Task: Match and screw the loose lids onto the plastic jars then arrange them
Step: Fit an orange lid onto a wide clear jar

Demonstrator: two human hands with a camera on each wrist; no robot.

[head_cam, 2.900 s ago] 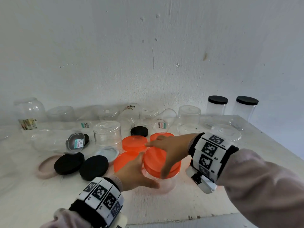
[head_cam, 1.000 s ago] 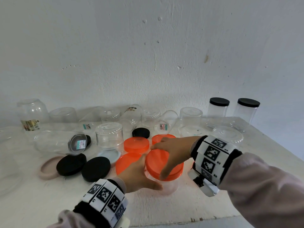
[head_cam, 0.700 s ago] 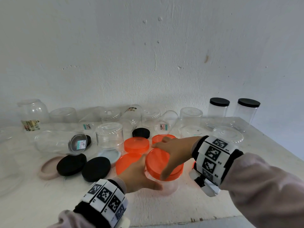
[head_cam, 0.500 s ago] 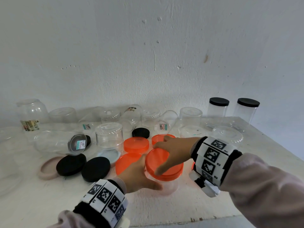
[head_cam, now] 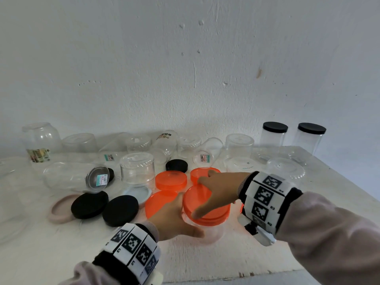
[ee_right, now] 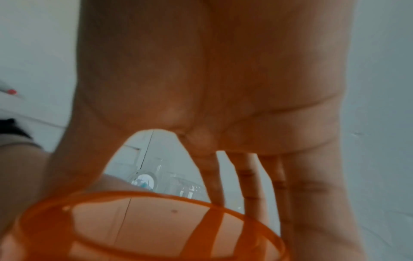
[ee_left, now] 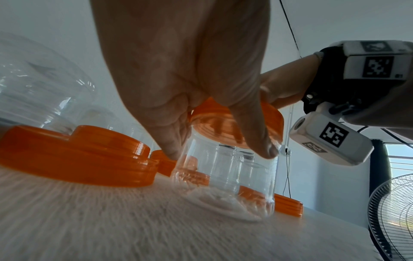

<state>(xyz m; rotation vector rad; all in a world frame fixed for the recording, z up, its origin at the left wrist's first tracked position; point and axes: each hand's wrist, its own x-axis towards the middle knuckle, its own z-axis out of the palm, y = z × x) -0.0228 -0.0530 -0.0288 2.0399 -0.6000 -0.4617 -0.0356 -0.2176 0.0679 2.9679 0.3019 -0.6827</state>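
Note:
A clear plastic jar [head_cam: 211, 232] [ee_left: 225, 178] stands upright near the table's front edge with an orange lid [head_cam: 213, 214] [ee_left: 223, 123] [ee_right: 156, 229] on its mouth. My left hand [head_cam: 174, 221] [ee_left: 214, 151] grips the jar's body below the lid, thumb in front. My right hand [head_cam: 213, 194] [ee_right: 201, 176] reaches over from the right and grips the lid's rim with thumb and fingers spread. Loose orange lids [head_cam: 171, 180] [ee_left: 76, 155] lie just behind and left of the jar.
Two black lids [head_cam: 120, 209] and a pale ring lid [head_cam: 59, 210] lie at the left. Several clear jars [head_cam: 137, 167], upright, inverted or on their sides, crowd the back. Two black-lidded jars [head_cam: 274, 133] stand at the back right. The table edge [head_cam: 246, 274] runs close in front.
My right hand has turned a little on the orange lid, its fingers shifting round the rim. The left hand and the jar have stayed where they were.

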